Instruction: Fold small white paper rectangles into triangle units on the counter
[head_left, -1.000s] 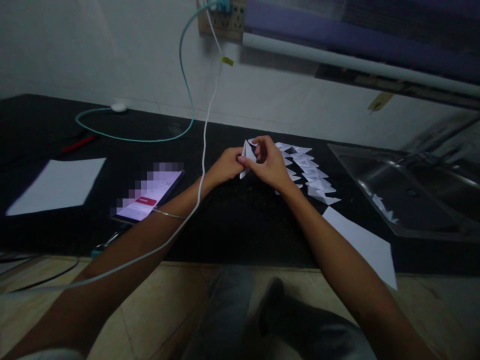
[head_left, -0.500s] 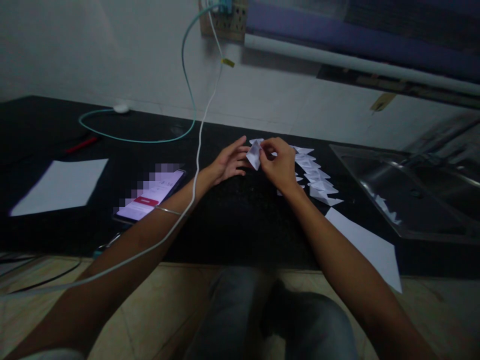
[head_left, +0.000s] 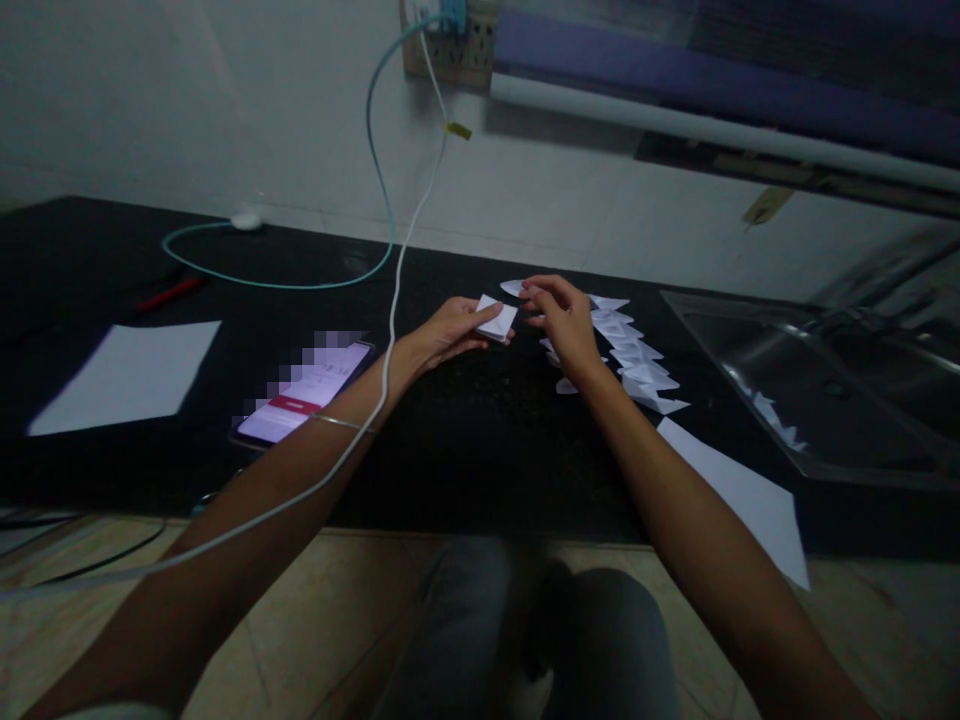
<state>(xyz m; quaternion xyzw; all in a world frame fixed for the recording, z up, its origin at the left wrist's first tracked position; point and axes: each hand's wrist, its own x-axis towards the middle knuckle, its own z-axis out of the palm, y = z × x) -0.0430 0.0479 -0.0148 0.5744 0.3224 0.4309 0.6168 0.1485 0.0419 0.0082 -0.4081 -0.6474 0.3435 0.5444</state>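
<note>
Between the thumb and fingers of my left hand [head_left: 454, 330] is a small folded piece of white paper [head_left: 498, 320], its flat creased face turned up. My right hand [head_left: 564, 318] hovers just to the right of it, fingers curved and apart, with nothing seen in them. Several pointed folded paper pieces [head_left: 630, 350] lie in rows on the dark counter beyond and right of my right hand, which partly hides the nearer row. One more white folded piece [head_left: 513, 287] shows behind the fingertips.
A lit phone [head_left: 304, 395] lies by my left forearm, and a white cable [head_left: 391, 330] hangs across that arm. White sheets rest at the left [head_left: 127, 375] and at the right front edge [head_left: 735, 490]. A metal sink [head_left: 817, 390] is set in at the right.
The folded paper has passed from my right hand's pinch into my left hand, which was spread open half a second ago. It now lies flatter. My right hand has let go.
</note>
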